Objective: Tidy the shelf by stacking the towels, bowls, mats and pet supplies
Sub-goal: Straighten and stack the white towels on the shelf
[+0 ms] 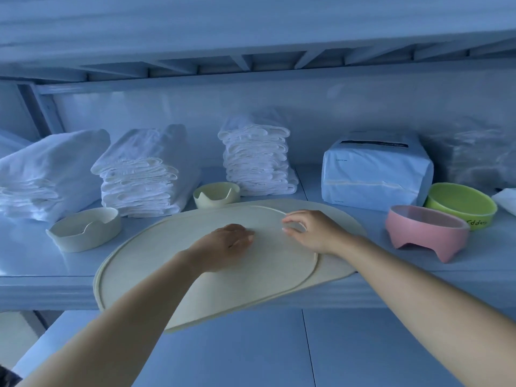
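Pale shelf; cream mats overhang front edge.

mats: two cream ovals stacked, overhanging near shelf edge
hands: left flat, right fingers curled (both on top mat)

- The left hand lies knuckles-up on the top mat, so its fingertips and palm are hidden; whether it presses or pinches cannot be told.
- The lower mat shows only as a crescent at 3 o'clock of the top one; the rest is covered.
- A white thing at 3 o'clock is cut by the frame edge.
- The clear plastic bundle at 2 o'clock is blurred; its contents are unreadable.
- Print on the white package is too small to read.
- Handwriting on the green bowl is partly hidden behind the pink bowl.
- The towel stack at 9 o'clock runs off the left edge.
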{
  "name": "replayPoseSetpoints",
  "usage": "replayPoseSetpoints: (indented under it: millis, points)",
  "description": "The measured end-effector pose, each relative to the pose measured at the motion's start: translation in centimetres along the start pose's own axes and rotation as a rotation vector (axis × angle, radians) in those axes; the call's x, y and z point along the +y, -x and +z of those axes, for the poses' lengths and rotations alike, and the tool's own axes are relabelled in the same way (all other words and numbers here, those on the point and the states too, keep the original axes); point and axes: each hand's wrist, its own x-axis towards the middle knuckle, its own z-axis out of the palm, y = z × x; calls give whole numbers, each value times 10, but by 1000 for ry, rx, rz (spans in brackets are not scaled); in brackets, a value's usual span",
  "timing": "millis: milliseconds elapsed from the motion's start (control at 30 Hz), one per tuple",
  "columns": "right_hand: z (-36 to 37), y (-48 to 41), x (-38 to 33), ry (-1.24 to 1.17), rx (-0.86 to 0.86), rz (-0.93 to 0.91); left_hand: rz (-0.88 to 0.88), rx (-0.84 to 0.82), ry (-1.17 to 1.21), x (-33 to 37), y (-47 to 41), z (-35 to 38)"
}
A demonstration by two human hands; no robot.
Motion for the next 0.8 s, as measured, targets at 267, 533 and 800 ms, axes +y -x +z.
replayPoseSetpoints:
  millis: [267,533,800]
  points:
    - [19,-84,-3,102,3,12,-139,325,-232,-86,-17,-38]
    - [43,-124,4,150,-49,77,-284,350,-205,-124,-30,-39]
    - [44,-134,15,341,-8,16,-215,239,-262,-133,-41,-36]
